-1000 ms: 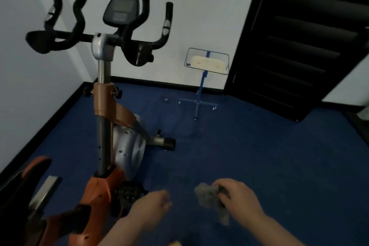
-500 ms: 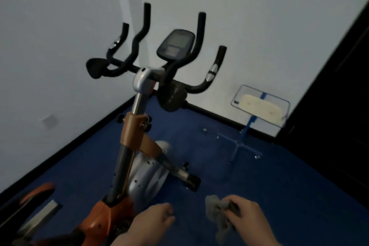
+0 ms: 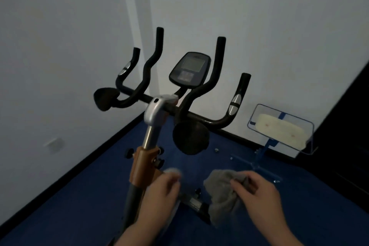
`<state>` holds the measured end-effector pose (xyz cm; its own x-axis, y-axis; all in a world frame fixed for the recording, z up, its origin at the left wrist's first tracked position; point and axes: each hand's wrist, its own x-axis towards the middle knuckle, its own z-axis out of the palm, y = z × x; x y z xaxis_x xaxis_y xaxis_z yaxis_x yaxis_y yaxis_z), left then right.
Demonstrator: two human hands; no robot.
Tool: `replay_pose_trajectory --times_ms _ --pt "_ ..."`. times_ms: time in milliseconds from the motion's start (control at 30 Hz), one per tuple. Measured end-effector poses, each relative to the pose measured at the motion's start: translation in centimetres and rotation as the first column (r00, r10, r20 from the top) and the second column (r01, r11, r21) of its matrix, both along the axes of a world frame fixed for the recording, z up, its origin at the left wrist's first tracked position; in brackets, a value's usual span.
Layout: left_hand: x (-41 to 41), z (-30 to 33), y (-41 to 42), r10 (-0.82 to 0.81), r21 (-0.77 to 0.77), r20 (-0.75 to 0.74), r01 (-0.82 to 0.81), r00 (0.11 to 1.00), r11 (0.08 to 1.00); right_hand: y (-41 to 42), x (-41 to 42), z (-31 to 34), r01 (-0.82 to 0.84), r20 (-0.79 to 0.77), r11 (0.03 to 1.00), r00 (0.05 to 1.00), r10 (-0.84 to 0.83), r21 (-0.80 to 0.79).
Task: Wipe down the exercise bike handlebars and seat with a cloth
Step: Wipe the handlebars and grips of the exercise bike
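Step in hand, by my reading: approach, wiping not yet begun. Nothing is touching the bike's bars.

Right hand (image 3: 259, 197), lower right of the frame, is grasping a grey cloth (image 3: 221, 193); fingers are curling round a bunched fold while the rest is hanging loose and crumpled below the knuckles. Left hand (image 3: 159, 195), lower centre, is holding nothing, fingers loosely bent, hovering in front of the orange frame post (image 3: 140, 168). Its outline is blurring, so finer finger detail cannot be told.

Handlebars (image 3: 199, 94) are sitting in the centre of the frame, well above both hands: black, multi-grip, with two tall inner horns, two shorter outer grips carrying silver sensor patches, and padded elbow rests (image 3: 189, 138) low on each side. A console (image 3: 189, 70) is standing between the horns. Seat is not in view.

Next move is likely calling for lifting the cloth up to one grip and wrapping it round the tube, working along the bends.

Off to the right, a flat mop (image 3: 279, 130) is leaning against the wall on blue floor (image 3: 299, 215).
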<state>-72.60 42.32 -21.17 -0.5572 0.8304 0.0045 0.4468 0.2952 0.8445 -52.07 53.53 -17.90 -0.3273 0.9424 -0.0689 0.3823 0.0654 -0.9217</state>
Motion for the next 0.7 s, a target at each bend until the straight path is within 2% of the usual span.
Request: replay_pose_trajectory --times_ms 67,167,233,300,367,400,433,467,533,600,633,700 --pt "-3.0 2.2 2.1 0.041 0.163 -0.027 -0.036 0.999 0.986 0.4 -2.4 2.0 0.105 -0.095 0.985 0.991 -0.092 0.140" --pt "-6.8 4.5 5.4 0.034 0.272 -0.022 -0.027 0.999 0.962 1.8 -6.3 5.1 0.161 -0.153 0.881 0.983 -0.103 0.444" --pt "-8.0 5.3 7.5 0.008 0.351 0.001 -0.008 1.000 0.936 2.7 -9.1 6.5 0.114 -0.083 0.770 0.993 -0.079 0.627" --pt "-8.3 5.7 9.3 -0.030 0.392 0.005 0.025 1.000 0.920 3.2 -11.2 6.5 -0.053 0.143 0.673 0.987 -0.079 0.738" --pt "-8.4 5.4 10.7 -0.085 0.383 -0.018 0.085 0.996 0.920 3.1 -12.6 5.2 -0.320 0.478 0.633 0.874 -0.091 0.705" --pt "-8.4 5.1 11.3 -0.109 0.380 -0.029 0.112 0.994 0.918 2.9 -12.8 4.2 -0.408 0.585 0.637 0.807 -0.084 0.654" --pt "-8.4 4.8 11.9 -0.126 0.379 -0.044 0.133 0.991 0.916 2.8 -12.7 3.3 -0.433 0.608 0.647 0.791 -0.062 0.628" --pt "-8.4 4.5 12.4 -0.133 0.380 -0.068 0.149 0.989 0.913 2.6 -12.5 2.9 -0.400 0.563 0.665 0.825 -0.039 0.631" --pt "-8.2 4.0 13.4 -0.121 0.387 -0.126 0.161 0.985 0.908 2.9 -12.3 3.0 -0.237 0.381 0.678 0.922 -0.070 0.696" --pt "-7.8 3.6 14.1 -0.092 0.406 -0.131 0.139 0.987 0.903 3.8 -13.0 3.5 -0.103 0.276 0.663 0.948 -0.161 0.741" --pt "-7.5 3.4 14.4 -0.071 0.421 -0.116 0.114 0.991 0.900 4.3 -13.7 3.7 -0.094 0.292 0.697 0.941 -0.170 0.711" --pt "-7.1 3.2 14.6 -0.033 0.466 -0.081 0.067 0.996 0.882 4.8 -15.6 3.5 -0.170 0.469 0.823 0.874 -0.128 0.541"
